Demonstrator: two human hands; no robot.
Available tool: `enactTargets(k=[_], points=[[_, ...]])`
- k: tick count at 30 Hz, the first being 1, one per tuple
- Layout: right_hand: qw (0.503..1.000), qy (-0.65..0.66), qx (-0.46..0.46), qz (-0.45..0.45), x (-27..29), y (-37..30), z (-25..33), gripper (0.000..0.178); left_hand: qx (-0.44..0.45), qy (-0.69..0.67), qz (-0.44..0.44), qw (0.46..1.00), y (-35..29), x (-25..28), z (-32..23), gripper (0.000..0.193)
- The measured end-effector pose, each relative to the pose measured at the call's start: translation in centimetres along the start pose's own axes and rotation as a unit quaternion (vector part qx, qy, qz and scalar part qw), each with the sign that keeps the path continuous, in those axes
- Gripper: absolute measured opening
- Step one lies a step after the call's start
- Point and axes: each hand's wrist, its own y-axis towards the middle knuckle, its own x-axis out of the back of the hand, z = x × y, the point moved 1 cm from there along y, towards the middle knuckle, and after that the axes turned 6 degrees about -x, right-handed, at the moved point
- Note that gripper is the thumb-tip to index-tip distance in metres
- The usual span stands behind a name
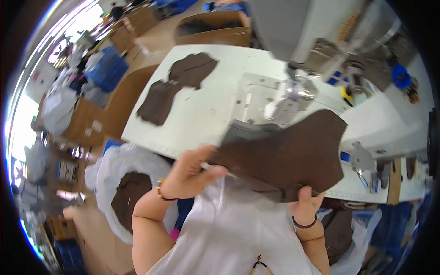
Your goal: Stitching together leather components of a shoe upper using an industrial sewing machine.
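Both my hands hold a large brown fabric piece [293,153] above the near edge of a white sewing table [206,110]. My left hand [192,172] grips its left end, thumb on top; a small pale thing shows by the thumb, too blurred to name. Around the lower right edge closes my right hand [306,204], its other fingers hidden beneath. A dark grey layer [252,130] shows behind the piece's upper left edge. Just beyond it stands the metal head of a sewing machine [298,89]. Two joined brown cut pieces [158,101] lie flat at the table's left.
Left of me, a white plastic-lined bin [107,183] holds brown pieces; another lined bin [366,238] sits at lower right. Cardboard boxes [213,36] stand beyond and left of the table. Tweezers [362,178] and small tools lie on the right side. A blue spool [401,75] is at upper right.
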Motion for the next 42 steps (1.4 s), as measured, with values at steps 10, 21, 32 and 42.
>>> enactTargets(k=[10,21,32,42], points=[[0.954,-0.016,-0.127,0.272,-5.1,4.7,-0.9,0.061,0.226,0.405,-0.295,0.835,-19.1,19.5,-9.2,0.033],[0.976,-0.169,-0.122,0.063,3.6,4.0,0.1,0.048,0.535,0.589,-0.226,0.562,-21.1,23.4,12.0,0.063],[0.551,-0.710,-0.094,-0.429,28.5,-15.9,9.0,0.013,-0.124,0.398,0.142,0.898,7.8,3.9,7.1,0.033],[0.489,-0.628,-0.266,-0.544,29.2,-33.4,0.9,0.053,-0.178,0.315,0.355,0.862,11.9,-5.3,5.3,0.038]])
